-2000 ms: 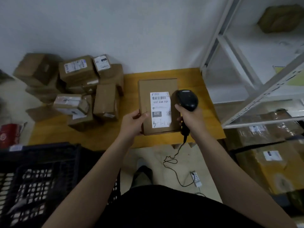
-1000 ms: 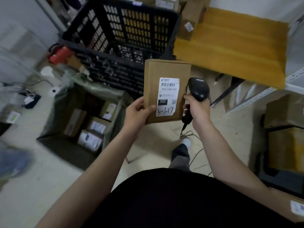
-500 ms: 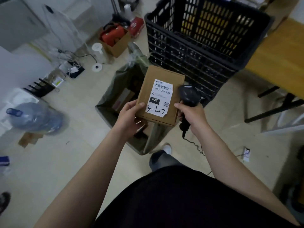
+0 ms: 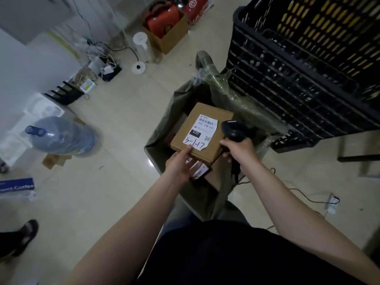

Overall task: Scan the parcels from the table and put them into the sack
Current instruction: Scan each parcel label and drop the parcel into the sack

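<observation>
A flat brown parcel [image 4: 200,130] with a white label marked 032 hangs label-up over the mouth of the olive-green sack [image 4: 162,128] on the floor. My left hand [image 4: 181,163] holds its near edge, thumb on top and fingers underneath. My right hand [image 4: 236,150] grips the handle of a black barcode scanner [image 4: 233,129] just right of the parcel, its cord trailing to the floor. Another labelled parcel [image 4: 198,170] lies inside the sack, partly hidden by my left hand.
A large black plastic crate [image 4: 304,64] stands close behind the sack at the right. A blue water bottle [image 4: 61,136] lies on the floor at the left. A box with an orange bag [image 4: 164,27] and cables sit farther back. Someone's foot [image 4: 24,233] shows at lower left.
I turned from the table to the sack. The parcel, still in my left hand, has come down over the sack's opening. The scanner stays in my right hand.
</observation>
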